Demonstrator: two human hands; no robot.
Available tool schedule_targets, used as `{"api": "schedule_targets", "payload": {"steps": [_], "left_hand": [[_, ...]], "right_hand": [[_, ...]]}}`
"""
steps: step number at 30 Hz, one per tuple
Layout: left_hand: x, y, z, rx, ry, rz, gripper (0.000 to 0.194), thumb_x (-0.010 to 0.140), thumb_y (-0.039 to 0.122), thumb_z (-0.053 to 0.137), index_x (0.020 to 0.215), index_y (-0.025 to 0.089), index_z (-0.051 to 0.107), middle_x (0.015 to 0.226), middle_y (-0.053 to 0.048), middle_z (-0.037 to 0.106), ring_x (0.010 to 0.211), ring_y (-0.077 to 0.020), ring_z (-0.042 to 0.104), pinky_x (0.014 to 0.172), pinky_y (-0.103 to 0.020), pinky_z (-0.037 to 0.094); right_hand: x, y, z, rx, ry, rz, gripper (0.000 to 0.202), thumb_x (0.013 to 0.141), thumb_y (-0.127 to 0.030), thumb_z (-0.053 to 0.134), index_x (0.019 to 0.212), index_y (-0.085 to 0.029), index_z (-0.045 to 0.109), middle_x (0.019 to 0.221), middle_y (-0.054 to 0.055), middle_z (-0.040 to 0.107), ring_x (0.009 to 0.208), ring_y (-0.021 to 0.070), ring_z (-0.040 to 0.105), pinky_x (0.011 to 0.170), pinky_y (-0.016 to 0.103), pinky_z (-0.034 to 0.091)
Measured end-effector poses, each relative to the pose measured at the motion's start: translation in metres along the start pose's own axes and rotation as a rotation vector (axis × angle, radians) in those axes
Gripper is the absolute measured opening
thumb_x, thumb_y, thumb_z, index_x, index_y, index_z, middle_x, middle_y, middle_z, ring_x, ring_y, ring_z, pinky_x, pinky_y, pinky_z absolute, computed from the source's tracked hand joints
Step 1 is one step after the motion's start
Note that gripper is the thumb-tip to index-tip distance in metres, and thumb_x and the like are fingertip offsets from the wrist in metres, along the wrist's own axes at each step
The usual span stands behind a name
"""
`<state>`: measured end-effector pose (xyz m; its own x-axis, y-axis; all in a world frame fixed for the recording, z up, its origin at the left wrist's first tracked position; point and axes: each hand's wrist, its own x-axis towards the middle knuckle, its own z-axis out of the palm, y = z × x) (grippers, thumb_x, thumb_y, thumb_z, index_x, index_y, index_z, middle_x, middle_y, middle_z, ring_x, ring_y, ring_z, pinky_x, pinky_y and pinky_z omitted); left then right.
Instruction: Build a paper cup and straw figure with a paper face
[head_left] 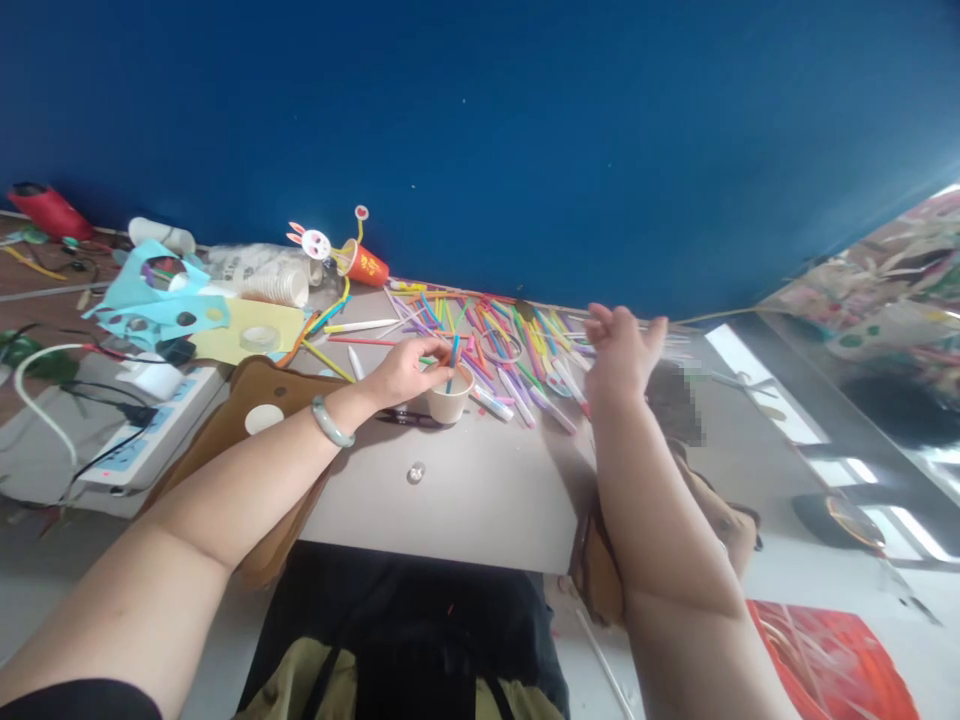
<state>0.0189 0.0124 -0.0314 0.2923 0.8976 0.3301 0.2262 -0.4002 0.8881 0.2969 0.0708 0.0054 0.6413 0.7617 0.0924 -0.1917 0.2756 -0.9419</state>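
Observation:
My left hand point(411, 370), with a pale bangle at its wrist, is closed in a pinch around a thin blue stick point(455, 350). The stick stands in the mouth of a small white paper cup point(451, 402) on the table. Whether the fingers also touch the cup's rim I cannot tell. My right hand point(621, 350) is raised at the right end of a spread of colourful pens and sticks point(517, 350). Its fingers and thumb are apart, and nothing shows in them. A small clear, shiny object point(416, 472) lies in front of the cup.
A red cup with a rabbit face point(367, 264) lies tilted by the blue wall point(480, 150). At left are stacked paper cups point(277, 285), cut blue felt point(157, 300), a tape roll point(260, 338), a brown cushion point(281, 385) and a power strip point(154, 425) with cables.

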Motion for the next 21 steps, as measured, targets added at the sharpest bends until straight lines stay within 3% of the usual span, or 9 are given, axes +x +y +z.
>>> {"api": "schedule_targets", "payload": {"steps": [4, 8, 13, 21], "left_hand": [[-0.001, 0.0, 0.0, -0.004, 0.014, -0.026, 0.024, 0.081, 0.037, 0.069, 0.086, 0.014, 0.07, 0.093, -0.007, 0.074, 0.091, -0.0183, 0.066, 0.084, -0.03, 0.051], [-0.001, 0.001, 0.0, -0.015, 0.02, -0.036, 0.029, 0.081, 0.042, 0.071, 0.087, 0.014, 0.07, 0.093, -0.008, 0.075, 0.089, -0.0185, 0.067, 0.076, -0.027, 0.051], [0.0, -0.002, 0.001, -0.037, 0.029, -0.038, 0.028, 0.08, 0.041, 0.071, 0.087, 0.014, 0.068, 0.09, -0.007, 0.074, 0.087, -0.0177, 0.067, 0.077, -0.028, 0.052], [0.001, -0.008, 0.002, -0.094, -0.006, -0.014, 0.027, 0.08, 0.035, 0.071, 0.098, 0.015, 0.07, 0.101, -0.009, 0.074, 0.096, -0.0199, 0.068, 0.082, -0.03, 0.052]], "right_hand": [[0.038, -0.016, -0.027, 0.05, 0.183, 0.041, 0.068, 0.09, -0.014, 0.047, 0.151, -0.014, 0.018, 0.096, 0.006, 0.075, 0.057, 0.0078, 0.059, 0.053, 0.018, 0.046], [0.058, -0.017, -0.049, 0.085, 0.372, 0.075, 0.072, 0.087, -0.007, 0.042, 0.152, -0.012, 0.011, 0.104, 0.012, 0.074, 0.054, 0.0068, 0.057, 0.049, 0.017, 0.04], [0.067, -0.018, -0.058, 0.107, 0.421, 0.081, 0.065, 0.086, -0.003, 0.034, 0.148, -0.013, 0.019, 0.106, 0.013, 0.071, 0.052, 0.0049, 0.056, 0.049, 0.019, 0.034], [0.067, -0.016, -0.055, 0.077, 0.408, 0.079, 0.081, 0.081, 0.001, 0.033, 0.153, -0.013, -0.001, 0.103, 0.012, 0.071, 0.049, 0.0043, 0.055, 0.047, 0.018, 0.035]]}}
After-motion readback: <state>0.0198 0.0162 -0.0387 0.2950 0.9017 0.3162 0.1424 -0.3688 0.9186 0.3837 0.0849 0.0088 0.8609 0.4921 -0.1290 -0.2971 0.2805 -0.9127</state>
